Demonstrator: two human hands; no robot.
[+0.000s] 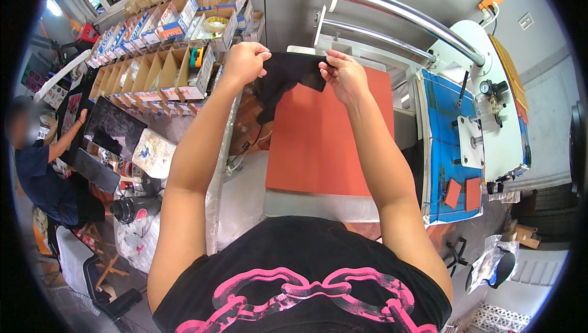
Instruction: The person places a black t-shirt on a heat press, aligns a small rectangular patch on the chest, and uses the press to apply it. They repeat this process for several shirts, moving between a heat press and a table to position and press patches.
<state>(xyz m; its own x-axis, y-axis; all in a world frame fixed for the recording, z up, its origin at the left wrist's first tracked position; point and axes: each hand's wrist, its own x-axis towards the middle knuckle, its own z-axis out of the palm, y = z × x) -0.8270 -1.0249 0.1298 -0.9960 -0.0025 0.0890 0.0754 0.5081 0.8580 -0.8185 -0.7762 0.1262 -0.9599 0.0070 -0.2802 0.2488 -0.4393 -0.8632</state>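
Both arms reach forward, and a piece of black fabric [286,71], perhaps a garment, is stretched between my hands. My left hand [244,65] pinches its upper left corner, with the fingers closed. At the other end my right hand [344,76] pinches the upper right edge between thumb and fingers. The fabric hangs loosely, its longer part drooping on the left past the edge of an orange-red pad [327,143]. That pad lies flat on the bed of a heat press, beneath my hands. The garment's full shape is hidden by its folds.
To the right stands the press's white body [484,45] with a blue-covered plate [450,168] and metal rails [410,18]. Cardboard bins [147,76] fill a rack at the left. A co-worker [46,174] sits at the far left beside a dark bottle [125,209].
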